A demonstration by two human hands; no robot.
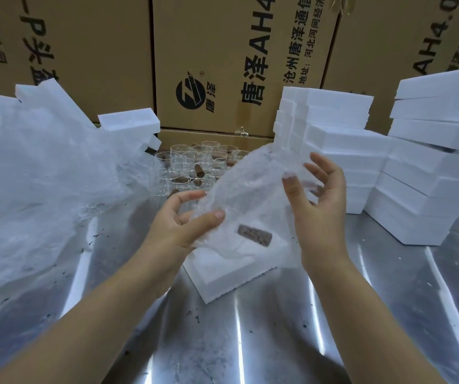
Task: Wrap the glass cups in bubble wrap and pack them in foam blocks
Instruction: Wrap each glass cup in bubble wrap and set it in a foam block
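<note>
Steel table (278, 328) below, left hand (184, 228) and right hand (322, 209) pinch cloudy, crinkled bubble wrap (250, 187).

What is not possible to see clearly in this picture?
Head view:
Foam block cavity: veiled by the bubble wrap sheet.
Glass cups: near rows hidden behind the sheet and left hand; count unclear.
Right hand grip: sheet covers the thumb.
Bubble wrap pile: cut by left edge.
</note>
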